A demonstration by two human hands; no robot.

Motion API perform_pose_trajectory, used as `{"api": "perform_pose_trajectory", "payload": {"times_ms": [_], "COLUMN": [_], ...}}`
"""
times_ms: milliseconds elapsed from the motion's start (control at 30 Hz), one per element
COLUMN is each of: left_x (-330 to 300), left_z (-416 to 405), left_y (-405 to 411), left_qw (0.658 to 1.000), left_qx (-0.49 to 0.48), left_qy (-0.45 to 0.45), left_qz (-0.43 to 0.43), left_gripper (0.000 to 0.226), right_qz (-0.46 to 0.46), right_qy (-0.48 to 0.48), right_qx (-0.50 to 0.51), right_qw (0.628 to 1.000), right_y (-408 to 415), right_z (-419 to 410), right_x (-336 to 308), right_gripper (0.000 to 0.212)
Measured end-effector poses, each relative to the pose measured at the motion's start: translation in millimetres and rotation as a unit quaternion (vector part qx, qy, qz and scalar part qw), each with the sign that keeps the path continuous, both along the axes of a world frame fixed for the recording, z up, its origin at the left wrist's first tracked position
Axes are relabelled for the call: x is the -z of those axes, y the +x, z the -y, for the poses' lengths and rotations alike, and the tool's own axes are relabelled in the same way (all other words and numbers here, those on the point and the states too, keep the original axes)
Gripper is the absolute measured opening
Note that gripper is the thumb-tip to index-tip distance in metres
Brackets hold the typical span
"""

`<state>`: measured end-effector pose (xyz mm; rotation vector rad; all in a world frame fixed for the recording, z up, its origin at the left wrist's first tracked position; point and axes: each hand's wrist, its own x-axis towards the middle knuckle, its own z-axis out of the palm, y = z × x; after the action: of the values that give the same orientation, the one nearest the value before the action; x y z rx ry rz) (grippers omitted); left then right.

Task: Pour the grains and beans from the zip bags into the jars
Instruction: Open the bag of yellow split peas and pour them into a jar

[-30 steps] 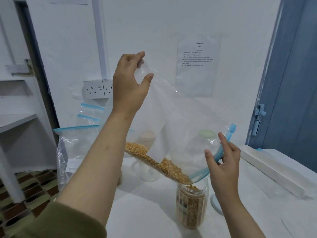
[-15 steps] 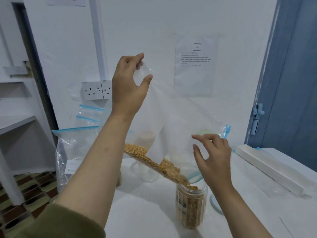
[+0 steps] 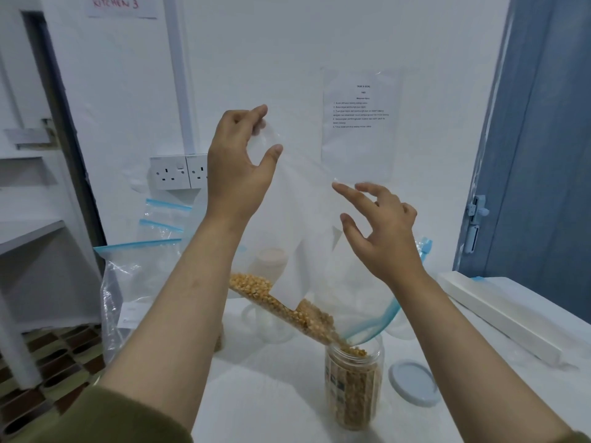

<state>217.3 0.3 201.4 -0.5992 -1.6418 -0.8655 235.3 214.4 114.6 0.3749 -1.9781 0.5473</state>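
Left hand pinches the bag corner high, tilted; corn slides into the jar at near centre of the counter. Right hand is spread by the bag's side. Lid right of jar; more bags far left, forearm partly covering them.

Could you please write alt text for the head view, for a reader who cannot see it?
The left hand pinches a tilted clear zip bag by its top corner, pouring yellow kernels into an open jar on a white table. The right hand hovers open beside the bag.
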Motion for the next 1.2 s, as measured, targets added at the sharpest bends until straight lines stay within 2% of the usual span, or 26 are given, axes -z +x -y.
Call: {"api": "perform_pose_trajectory", "payload": {"times_ms": [267, 633, 867, 1033, 1200], "left_x": [0.3, -2.8, -2.5, -1.5, 0.0], "left_z": [-3.4, -5.6, -4.3, -5.4, -4.3], "left_y": [2.0, 2.0, 0.7, 1.7, 4.2], "left_qw": [1.0, 1.0, 1.0, 1.0, 1.0], "left_qx": [0.006, 0.006, 0.005, 0.007, 0.008], "left_qy": [-0.008, -0.02, -0.02, -0.019, -0.021], "left_qz": [-0.005, -0.009, -0.009, -0.006, -0.02], "left_gripper": [0.049, 0.049, 0.049, 0.05, 0.048], "right_qz": [-0.026, -0.001, -0.009, -0.01, -0.048], "right_qy": [0.019, -0.002, -0.038, -0.054, -0.051], "right_qx": [0.025, 0.004, -0.041, -0.053, -0.042], "right_qw": [0.999, 1.0, 0.998, 0.997, 0.997], "right_y": [3.0, 13.1, 16.3, 15.0, 14.3], "right_z": [-0.6, -0.7, -2.2, 0.4, 2.7], "right_x": [-3.0, -3.6, -6.1, -7.1, -3.7], "right_gripper": [0.049, 0.057, 0.042, 0.041, 0.042]}}
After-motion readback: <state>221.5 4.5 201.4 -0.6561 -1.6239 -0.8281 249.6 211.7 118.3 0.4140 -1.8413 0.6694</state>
